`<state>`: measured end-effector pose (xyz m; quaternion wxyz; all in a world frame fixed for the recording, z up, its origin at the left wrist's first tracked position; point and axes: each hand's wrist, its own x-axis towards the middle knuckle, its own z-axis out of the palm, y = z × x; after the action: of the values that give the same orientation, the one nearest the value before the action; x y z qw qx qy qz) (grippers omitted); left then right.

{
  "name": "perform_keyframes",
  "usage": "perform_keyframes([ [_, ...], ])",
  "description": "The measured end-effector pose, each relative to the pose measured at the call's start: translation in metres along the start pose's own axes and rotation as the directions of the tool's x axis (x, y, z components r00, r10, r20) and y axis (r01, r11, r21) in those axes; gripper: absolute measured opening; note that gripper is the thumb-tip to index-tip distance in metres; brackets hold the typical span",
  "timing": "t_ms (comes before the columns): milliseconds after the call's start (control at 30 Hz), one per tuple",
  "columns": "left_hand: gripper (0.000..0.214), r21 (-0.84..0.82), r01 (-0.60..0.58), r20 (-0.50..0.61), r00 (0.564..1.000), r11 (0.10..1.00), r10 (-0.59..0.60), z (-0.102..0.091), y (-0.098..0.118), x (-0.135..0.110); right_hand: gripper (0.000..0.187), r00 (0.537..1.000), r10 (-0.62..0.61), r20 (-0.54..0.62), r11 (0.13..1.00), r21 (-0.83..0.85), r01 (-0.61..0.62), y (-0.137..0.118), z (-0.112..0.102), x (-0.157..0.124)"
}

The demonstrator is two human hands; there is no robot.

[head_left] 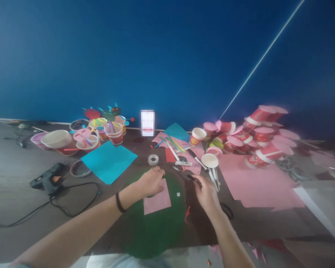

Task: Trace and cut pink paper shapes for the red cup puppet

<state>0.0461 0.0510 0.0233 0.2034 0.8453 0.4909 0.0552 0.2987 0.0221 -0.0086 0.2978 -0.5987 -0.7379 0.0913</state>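
Observation:
My left hand (152, 181) rests with curled fingers on the upper left corner of a small pink paper square (157, 201), which lies on a round dark green sheet (156, 227). A black band circles that wrist. My right hand (206, 191) is closed in a pinch around a thin black pen-like tool (194, 179), its tip just right of the pink square. A roll of clear tape (153, 159) sits just beyond my left hand.
A cyan sheet (108, 160) and a black glue gun (48, 179) with its cord lie to the left. Cups with straws (114, 132) stand at the back left, a heap of red paper cups (257, 139) at the back right. Pink sheets (257, 184) cover the right. Markers (181, 152) lie in the middle.

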Motion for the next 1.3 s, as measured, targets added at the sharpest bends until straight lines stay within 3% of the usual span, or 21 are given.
perform_keyframes([
  [167,0.041,0.013,-0.019,0.107,0.994,1.000,0.017,-0.007,0.012,0.004,0.025,0.999,-0.020,-0.046,0.996,-0.091,0.016,-0.001,-0.010,-0.006],
  [300,0.043,-0.017,0.005,0.143,0.990,1.000,-0.003,-0.008,0.013,0.005,0.017,0.988,0.152,0.011,0.964,-0.222,-0.146,0.018,-0.035,-0.025],
  [467,0.031,-0.149,0.055,0.110,0.993,0.987,-0.038,-0.014,0.008,0.005,0.014,0.930,0.318,0.183,0.895,-0.382,-0.231,0.046,-0.060,-0.056],
  [567,0.019,-0.275,0.050,0.095,0.995,0.960,-0.024,-0.020,0.001,0.006,0.014,0.916,0.343,0.206,0.880,-0.411,-0.237,0.054,-0.064,-0.070],
  [633,0.014,-0.405,0.083,0.035,0.997,0.910,-0.076,-0.021,-0.006,0.008,0.015,0.912,0.355,0.205,0.876,-0.413,-0.248,0.056,-0.063,-0.076],
  [733,0.014,-0.613,0.185,-0.016,0.969,0.768,-0.246,-0.014,-0.018,0.008,0.015,0.913,0.362,0.190,0.873,-0.412,-0.261,0.055,-0.062,-0.083],
  [833,0.023,-0.853,0.301,0.115,0.905,0.427,-0.408,-0.003,-0.028,0.002,0.013,0.901,0.396,0.180,0.866,-0.400,-0.300,0.054,-0.063,-0.086],
  [900,0.026,-0.917,0.316,0.188,0.880,0.242,-0.435,0.003,-0.030,-0.003,0.010,0.879,0.439,0.184,0.861,-0.367,-0.353,0.051,-0.066,-0.085],
  [967,0.025,-0.939,0.303,0.206,0.875,0.164,-0.438,0.006,-0.030,-0.008,0.009,0.852,0.482,0.203,0.866,-0.258,-0.429,0.043,-0.067,-0.081],
  [1033,0.024,-0.954,0.276,0.198,0.874,0.118,-0.444,0.007,-0.028,-0.012,0.012,0.812,0.509,0.285,0.851,-0.029,-0.524,0.026,-0.065,-0.074],
  [1067,0.023,-0.961,0.260,0.193,0.874,0.094,-0.447,0.007,-0.026,-0.013,0.015,0.785,0.497,0.371,0.810,0.127,-0.572,0.014,-0.061,-0.071],
  [1167,0.024,-0.977,0.212,0.182,0.877,0.018,-0.445,0.004,-0.019,-0.015,0.028,0.701,0.346,0.623,0.541,0.478,-0.692,-0.027,-0.043,-0.063],
  [1233,0.025,-0.983,0.179,0.180,0.881,-0.045,-0.437,0.001,-0.014,-0.016,0.033,0.693,0.249,0.677,0.431,0.563,-0.705,-0.052,-0.027,-0.060],
  [1300,0.024,-0.982,0.138,0.179,0.883,-0.126,-0.433,-0.002,-0.011,-0.018,0.041,0.695,0.206,0.689,0.375,0.601,-0.706,-0.068,-0.012,-0.059],
])
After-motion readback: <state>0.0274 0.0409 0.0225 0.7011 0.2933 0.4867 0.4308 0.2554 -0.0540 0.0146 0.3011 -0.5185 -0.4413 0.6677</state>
